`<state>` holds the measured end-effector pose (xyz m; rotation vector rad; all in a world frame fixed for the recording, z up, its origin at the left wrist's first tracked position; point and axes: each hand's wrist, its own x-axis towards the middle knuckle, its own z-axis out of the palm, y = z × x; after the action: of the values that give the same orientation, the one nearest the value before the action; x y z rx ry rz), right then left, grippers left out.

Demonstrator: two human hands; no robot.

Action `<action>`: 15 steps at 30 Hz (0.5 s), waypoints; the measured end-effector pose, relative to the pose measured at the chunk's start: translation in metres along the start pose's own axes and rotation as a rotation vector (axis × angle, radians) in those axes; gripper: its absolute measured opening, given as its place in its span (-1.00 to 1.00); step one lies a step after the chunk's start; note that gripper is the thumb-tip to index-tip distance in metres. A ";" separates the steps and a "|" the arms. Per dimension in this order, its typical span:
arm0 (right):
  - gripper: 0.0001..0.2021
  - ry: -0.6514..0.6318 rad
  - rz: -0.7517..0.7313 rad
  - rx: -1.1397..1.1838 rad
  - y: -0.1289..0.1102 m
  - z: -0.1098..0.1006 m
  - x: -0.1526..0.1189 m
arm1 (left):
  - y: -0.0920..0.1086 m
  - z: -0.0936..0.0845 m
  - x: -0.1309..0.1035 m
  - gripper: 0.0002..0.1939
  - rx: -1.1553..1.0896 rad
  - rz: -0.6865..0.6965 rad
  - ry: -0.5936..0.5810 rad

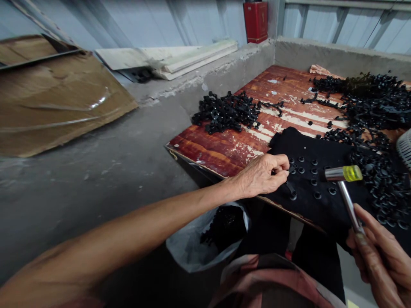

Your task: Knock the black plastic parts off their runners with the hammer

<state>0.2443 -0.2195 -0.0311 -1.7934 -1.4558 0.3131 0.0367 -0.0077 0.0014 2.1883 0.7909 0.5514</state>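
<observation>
My left hand [265, 174] is closed in a pinch low over a black cloth [302, 141] at the table's near edge. Whatever its fingertips hold is too small and too hidden to name. Small round black parts [314, 171] with ring-like rims stand in loose rows on the cloth, just right of those fingers. A longer black piece [291, 190] lies below them. In my right hand [377, 252] is a small mallet [348, 203], gripped by its metal handle. Its head, with a clear yellow face, is raised above the right side of the rows.
Black plastic parts [227, 111] lie heaped on the worn red-brown tabletop [221, 152], with a larger pile [372, 98] to the right. A white basket [405, 147] stands at the right edge. Below the table hangs a white bag [188, 252] containing black parts. Cardboard [58, 102] leans at left.
</observation>
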 end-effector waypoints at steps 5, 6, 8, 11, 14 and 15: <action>-0.45 -0.067 -0.267 -0.132 -0.015 -0.002 0.023 | 0.001 0.000 -0.001 -0.91 0.057 -0.005 0.006; -0.43 -0.062 -0.315 -0.151 -0.018 -0.002 0.028 | 0.000 0.000 -0.001 -0.91 0.060 -0.006 0.011; -0.40 -0.058 -0.376 -0.186 -0.025 0.000 0.038 | -0.001 0.001 -0.001 -0.91 0.065 -0.001 0.023; -0.41 -0.109 -0.401 -0.264 -0.029 0.003 0.047 | -0.003 0.002 -0.002 -0.89 0.068 0.018 0.027; -0.44 -0.160 -0.402 -0.286 -0.033 0.001 0.050 | -0.003 0.002 -0.001 -0.89 0.069 0.021 0.016; -0.44 -0.145 -0.405 -0.271 -0.035 0.000 0.049 | -0.003 0.002 -0.001 -0.89 0.067 0.016 0.011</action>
<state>0.2341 -0.1736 0.0071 -1.6526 -1.9985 0.0383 0.0357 -0.0080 -0.0018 2.2568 0.8089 0.5525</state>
